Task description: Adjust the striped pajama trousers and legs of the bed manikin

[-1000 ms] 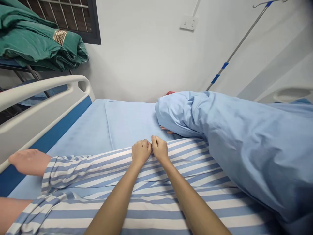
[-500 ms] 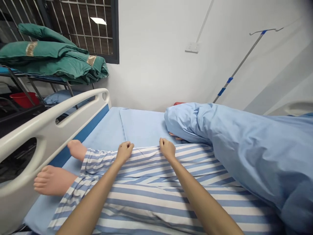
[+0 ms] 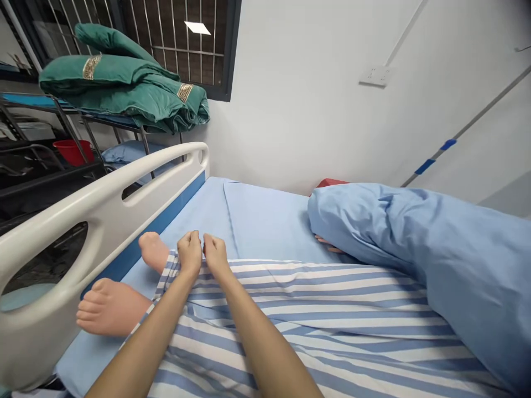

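Note:
My left hand [image 3: 189, 253] is closed in a fist at the far leg of the blue-and-white striped trousers [image 3: 315, 284], close to the ankle cuff. Right beside it my right hand [image 3: 215, 255] is also closed, on the same trouser leg. Both seem to grip the cloth along its far edge, though the fingertips are hidden. The trousers are worn by a lying figure that looks like a manikin. Its far foot [image 3: 153, 250] and near foot [image 3: 112, 308] stick out bare from the cuffs, left of my hands.
A light blue quilt [image 3: 456, 243] is bunched over the figure at right, with fingers [image 3: 329, 243] showing beneath it. The white footboard [image 3: 103, 204] bounds the bed's left end. Beyond are folded green bedding [image 3: 136, 88], a red bucket [image 3: 74, 151] and an IV pole [image 3: 477, 124].
Both hands have moved left along the far trouser leg toward the ankle and come close together, the right one travelling farther. The view has turned left.

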`<state>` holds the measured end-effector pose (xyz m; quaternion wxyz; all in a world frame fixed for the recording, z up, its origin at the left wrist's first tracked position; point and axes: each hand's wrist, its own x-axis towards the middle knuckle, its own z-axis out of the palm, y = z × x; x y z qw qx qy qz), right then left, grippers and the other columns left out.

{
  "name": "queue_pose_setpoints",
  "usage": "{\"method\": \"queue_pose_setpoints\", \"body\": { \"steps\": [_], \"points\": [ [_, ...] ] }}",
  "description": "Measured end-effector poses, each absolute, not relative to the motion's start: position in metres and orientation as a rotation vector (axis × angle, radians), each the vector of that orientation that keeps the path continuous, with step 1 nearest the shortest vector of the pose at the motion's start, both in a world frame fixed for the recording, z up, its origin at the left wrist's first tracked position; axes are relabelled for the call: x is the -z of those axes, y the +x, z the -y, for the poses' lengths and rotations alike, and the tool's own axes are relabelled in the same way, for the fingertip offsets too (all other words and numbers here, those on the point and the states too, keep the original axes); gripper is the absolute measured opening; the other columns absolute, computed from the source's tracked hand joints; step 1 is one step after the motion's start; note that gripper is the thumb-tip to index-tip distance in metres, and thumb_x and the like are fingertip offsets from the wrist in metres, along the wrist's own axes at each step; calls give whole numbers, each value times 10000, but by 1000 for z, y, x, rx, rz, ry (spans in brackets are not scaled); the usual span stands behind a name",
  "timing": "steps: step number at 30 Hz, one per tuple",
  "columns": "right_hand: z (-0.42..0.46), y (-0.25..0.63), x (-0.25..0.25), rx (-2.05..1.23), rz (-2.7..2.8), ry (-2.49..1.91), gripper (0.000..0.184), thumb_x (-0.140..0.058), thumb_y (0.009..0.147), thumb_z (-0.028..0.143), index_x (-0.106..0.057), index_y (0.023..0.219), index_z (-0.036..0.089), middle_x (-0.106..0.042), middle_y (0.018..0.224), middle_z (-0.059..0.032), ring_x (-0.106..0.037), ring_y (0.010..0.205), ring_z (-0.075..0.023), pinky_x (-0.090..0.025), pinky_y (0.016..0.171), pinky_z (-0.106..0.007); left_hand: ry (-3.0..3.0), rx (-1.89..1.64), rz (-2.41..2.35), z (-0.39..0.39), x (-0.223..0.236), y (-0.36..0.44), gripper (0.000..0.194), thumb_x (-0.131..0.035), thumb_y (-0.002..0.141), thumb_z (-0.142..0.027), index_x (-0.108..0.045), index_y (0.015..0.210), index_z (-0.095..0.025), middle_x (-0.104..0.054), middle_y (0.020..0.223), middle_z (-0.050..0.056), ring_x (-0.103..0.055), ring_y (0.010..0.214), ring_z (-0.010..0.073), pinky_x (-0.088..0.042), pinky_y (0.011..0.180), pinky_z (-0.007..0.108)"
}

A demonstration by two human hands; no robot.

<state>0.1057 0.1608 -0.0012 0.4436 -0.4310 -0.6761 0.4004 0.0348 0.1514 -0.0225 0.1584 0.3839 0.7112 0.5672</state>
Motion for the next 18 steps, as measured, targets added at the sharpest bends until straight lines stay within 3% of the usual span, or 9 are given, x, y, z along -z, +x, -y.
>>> {"method": "queue_pose_setpoints", "body": {
  "steps": [6,13,18],
  "points": [
    [-178,138,2,-1007,1541,-1089,373,-373,819,408,-416,525,183,-412,498,38,-370,526,-100,-282,495,-226,1205,-1518,-2058,-158,5,75,302,-364,777,-338,-449,525,-196,-502,519,-12,-419,554,110,-302,540,234],
    [-180,208,2,-943,1630,-1202,361,-366,821,375,-429,524,179,-428,503,32,-387,540,-103,-300,510,-224,1194,-1315,-1957,-171,12,131,280,-404,744,-335,-451,505,-197,-463,504,-16,-390,544,112,-284,531,236],
    [-176,235,0,-890,1688,-1112,387,-346,844,413,-364,529,188,-374,501,43,-355,523,-96,-280,505,-224,1154,-1492,-1791,-172,10,153,271,-369,747,-348,-334,517,-208,-337,491,-51,-335,527,92,-290,509,222]
  ]
}}
